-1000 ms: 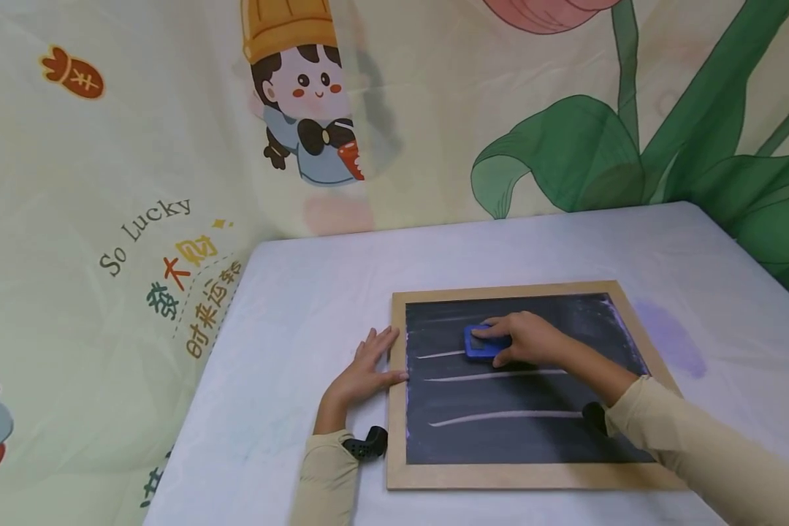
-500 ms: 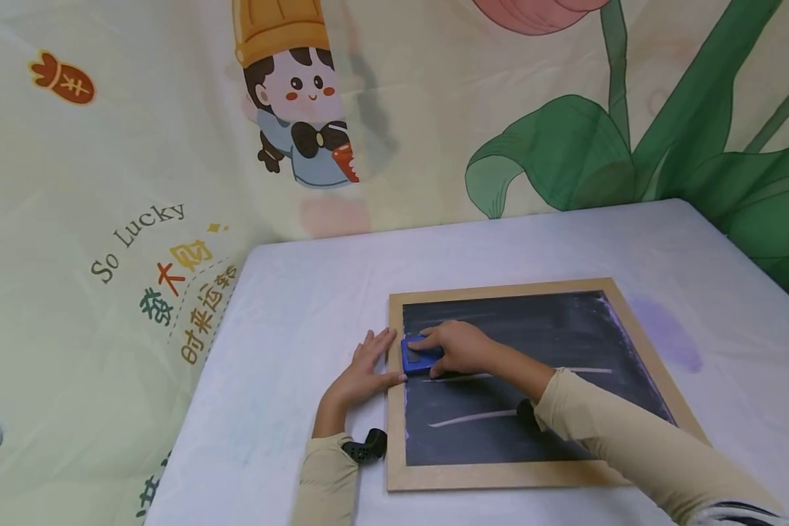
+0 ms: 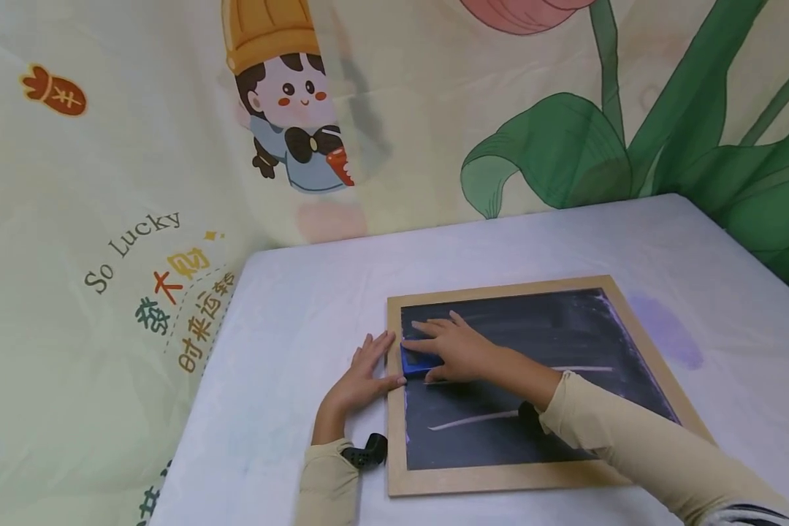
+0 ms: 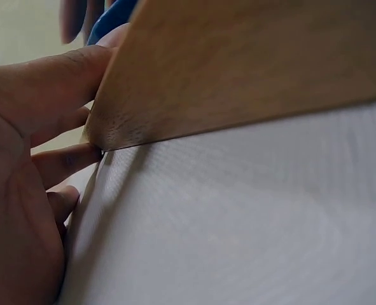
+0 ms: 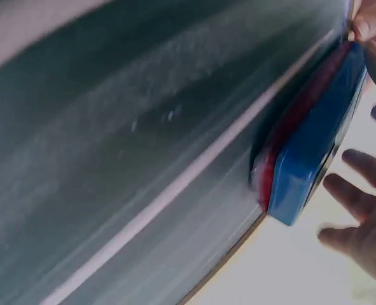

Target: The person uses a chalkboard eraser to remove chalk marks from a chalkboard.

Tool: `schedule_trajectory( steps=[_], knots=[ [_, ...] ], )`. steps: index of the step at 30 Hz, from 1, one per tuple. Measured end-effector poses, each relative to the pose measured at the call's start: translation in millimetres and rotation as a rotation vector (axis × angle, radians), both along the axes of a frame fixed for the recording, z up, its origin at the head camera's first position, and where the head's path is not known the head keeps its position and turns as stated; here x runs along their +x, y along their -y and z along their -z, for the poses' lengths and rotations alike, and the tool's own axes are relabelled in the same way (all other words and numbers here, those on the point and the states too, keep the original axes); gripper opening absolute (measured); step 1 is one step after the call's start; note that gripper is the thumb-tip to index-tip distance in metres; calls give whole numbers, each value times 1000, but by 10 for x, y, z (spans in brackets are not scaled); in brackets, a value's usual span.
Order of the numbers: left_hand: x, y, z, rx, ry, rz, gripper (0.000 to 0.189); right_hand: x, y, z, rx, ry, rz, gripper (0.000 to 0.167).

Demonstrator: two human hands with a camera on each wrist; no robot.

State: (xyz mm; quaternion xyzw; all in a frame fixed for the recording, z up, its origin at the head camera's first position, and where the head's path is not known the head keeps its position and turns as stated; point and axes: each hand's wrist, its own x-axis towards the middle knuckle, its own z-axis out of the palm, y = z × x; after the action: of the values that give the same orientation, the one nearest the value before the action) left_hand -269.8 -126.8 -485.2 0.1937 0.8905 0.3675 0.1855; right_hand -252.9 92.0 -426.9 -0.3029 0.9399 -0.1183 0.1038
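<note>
We see a blue eraser [image 3: 421, 361] lying flat on the dark panel [image 3: 513, 329] of a chalkboard, up against the inner edge of its left side. In the right wrist view its blue body looks smooth with rounded corners, and a red layer runs beneath it, facing the panel. The right hand [image 3: 465, 354] is over it, fingers straight and spread apart; we cannot tell which fingertips, if any, touch it.

Two pale chalk lines cross the panel: the upper chalk line [image 3: 581, 369] runs partly behind the right hand, and the lower chalk line [image 3: 467, 421] goes behind the right wrist. Greyish smears lie around them, with purple traces along the panel's right edge. A plain light-wood frame [image 3: 500, 478] encloses it all.

The left hand [image 3: 358, 383] rests at the frame's left side, fingers extended and fanned, its thumb reaching over the wood close to the eraser's near corner.

We find the board flat on a white-covered table [image 3: 296, 314], with a purple patch [image 3: 667, 332] on the cloth beyond its right side. Beige sleeves [image 3: 329, 478] cover both forearms. Behind stands a cream backdrop [image 3: 414, 146] printed with a cartoon figure, lettering and big green leaves.
</note>
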Motion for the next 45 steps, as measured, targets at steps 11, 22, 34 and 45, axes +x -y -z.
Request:
schedule_trajectory(
  steps=[11,22,34,45],
  knots=[
    [-11,57,-49,5,-21,-25,81,-48,-185,53,-5,-66,-77,56],
    [-45,48,-92,16,-53,-13,82,11,-1263,90,-124,-47,99,58],
    [-19,3,-43,44,-21,-2,80,259,-2175,158,-180,26,280,59],
    [-12,-9,34,30,1,-7,81,322,-2233,238,-158,0,286,58]
  ],
)
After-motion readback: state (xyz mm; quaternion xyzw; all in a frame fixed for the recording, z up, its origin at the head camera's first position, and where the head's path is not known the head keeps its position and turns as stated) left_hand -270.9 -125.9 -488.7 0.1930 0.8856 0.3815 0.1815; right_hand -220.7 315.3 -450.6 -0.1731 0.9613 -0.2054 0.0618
